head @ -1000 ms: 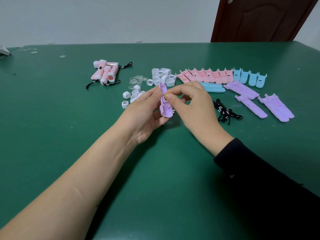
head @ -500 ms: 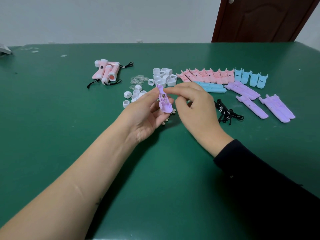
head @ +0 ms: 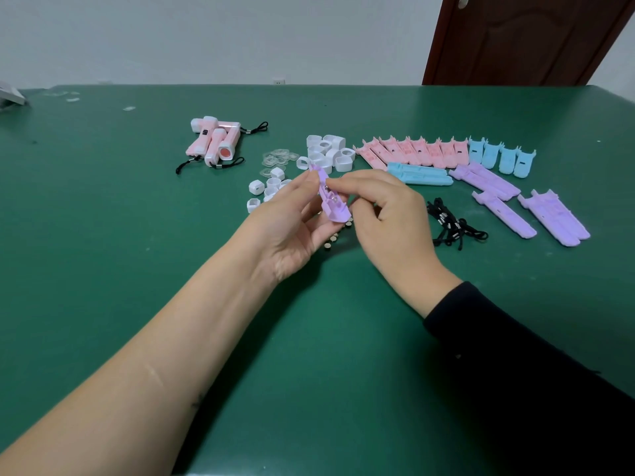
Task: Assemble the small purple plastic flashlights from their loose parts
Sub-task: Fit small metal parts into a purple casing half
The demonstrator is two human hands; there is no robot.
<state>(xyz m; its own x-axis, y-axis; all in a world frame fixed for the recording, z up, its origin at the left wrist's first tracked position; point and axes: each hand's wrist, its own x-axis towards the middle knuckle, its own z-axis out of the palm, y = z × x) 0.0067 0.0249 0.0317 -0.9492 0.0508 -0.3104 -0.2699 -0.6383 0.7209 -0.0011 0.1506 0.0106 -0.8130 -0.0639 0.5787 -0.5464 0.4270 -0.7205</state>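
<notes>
My left hand (head: pixel 292 228) holds a purple flashlight half-shell (head: pixel 335 204) between thumb and fingers, its open side up, above the green table (head: pixel 103 235). Inside the shell sit a small clear bulb and metal parts. My right hand (head: pixel 385 214) has its thumb and forefinger pinched at the shell's upper part, on the small metal piece there. More purple half-shells (head: pixel 494 187) lie at the right. Small round batteries (head: pixel 335 237) lie on the table under my hands.
Three finished pink flashlights (head: pixel 214 142) lie at the back left. White caps (head: pixel 326 151), clear lenses (head: pixel 276 159), pink shells (head: pixel 412 151), blue shells (head: pixel 501 156) and black lanyards (head: pixel 450 226) spread across the middle and right. A brown door (head: pixel 525 36) stands behind the table.
The shell has tilted from upright to slanting, its wide end lower right. My right fingers have moved to its upper part; both hands have risen slightly.
</notes>
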